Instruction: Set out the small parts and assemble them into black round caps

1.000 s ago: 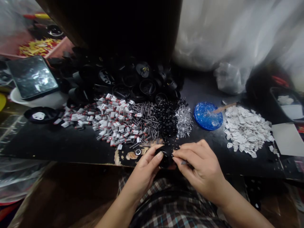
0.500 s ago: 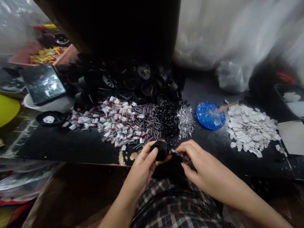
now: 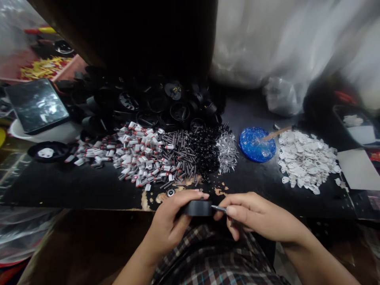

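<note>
My left hand point(image 3: 168, 223) grips a round black plastic part point(image 3: 197, 208) just over the near edge of the black table point(image 3: 74, 186), above my checked lap. The part lies on its side: my forefinger runs along its top and my thumb presses from below, so the fingers are closed narrowly around its left half while its right face stays bare. My right hand point(image 3: 255, 217) holds a thin metal tool point(image 3: 219, 208) pinched between thumb and forefinger; the fingers are nearly shut on it, the other fingers curled under. The tool's tip touches the right face of the black part, so the two hands meet there, with the part between my left fingertips and the tool's point. Whether the tip goes inside the part I cannot tell.

On the table beyond my hands lie loose heaps in a row: white pieces with red ends point(image 3: 133, 152), dark coil springs point(image 3: 178, 152), tiny black bits point(image 3: 206, 150), and small silvery pieces point(image 3: 228, 146). Behind them stands a pile of black round housings point(image 3: 154, 105). To the right sits a blue dish point(image 3: 257, 144) with a stick point(image 3: 277, 133) resting in it, and just beside that a spread of white flat pieces point(image 3: 305, 160). A small metal ring point(image 3: 170, 192) lies near my left fingertips on a worn patch.
</note>
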`<state>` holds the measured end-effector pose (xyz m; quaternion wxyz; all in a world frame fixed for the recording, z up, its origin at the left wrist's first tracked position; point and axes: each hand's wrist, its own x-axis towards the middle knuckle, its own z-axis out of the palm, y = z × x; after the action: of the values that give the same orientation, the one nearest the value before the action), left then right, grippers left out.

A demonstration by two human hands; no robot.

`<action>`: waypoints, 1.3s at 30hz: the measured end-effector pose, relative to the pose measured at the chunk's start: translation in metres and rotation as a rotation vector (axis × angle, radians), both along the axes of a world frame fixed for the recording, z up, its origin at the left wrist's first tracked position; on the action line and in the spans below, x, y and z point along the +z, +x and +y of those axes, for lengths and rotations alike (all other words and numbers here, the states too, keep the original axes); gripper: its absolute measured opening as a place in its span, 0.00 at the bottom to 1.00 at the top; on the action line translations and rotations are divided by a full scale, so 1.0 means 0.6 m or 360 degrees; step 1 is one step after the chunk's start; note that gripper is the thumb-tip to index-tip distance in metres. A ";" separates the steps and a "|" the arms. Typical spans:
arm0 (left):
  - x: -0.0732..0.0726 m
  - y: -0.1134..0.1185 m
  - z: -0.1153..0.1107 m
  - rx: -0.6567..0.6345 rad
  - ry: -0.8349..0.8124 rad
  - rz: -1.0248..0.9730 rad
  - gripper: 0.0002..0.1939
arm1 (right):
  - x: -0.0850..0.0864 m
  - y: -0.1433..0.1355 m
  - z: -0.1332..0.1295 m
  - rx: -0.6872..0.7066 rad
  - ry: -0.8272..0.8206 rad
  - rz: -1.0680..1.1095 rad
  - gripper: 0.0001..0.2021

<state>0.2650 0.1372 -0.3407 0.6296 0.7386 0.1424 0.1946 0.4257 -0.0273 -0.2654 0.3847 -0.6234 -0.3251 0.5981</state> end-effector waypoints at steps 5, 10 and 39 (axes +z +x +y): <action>0.005 0.027 -0.054 0.0560 -0.1026 0.0194 0.10 | -0.047 0.009 0.026 -0.0399 -0.0042 -0.1092 0.03; 0.001 0.053 -0.071 0.0497 -0.1430 0.0177 0.14 | -0.081 0.019 0.059 -0.0185 -0.0105 -0.2069 0.03; 0.012 0.068 -0.072 0.0427 -0.1747 0.0000 0.11 | -0.060 -0.006 0.032 -0.0545 0.0440 -0.1595 0.04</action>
<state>0.3056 0.0942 -0.3336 0.8911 0.2782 0.3154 0.1702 0.4220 -0.0084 -0.3016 0.3529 -0.8197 -0.4380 0.1083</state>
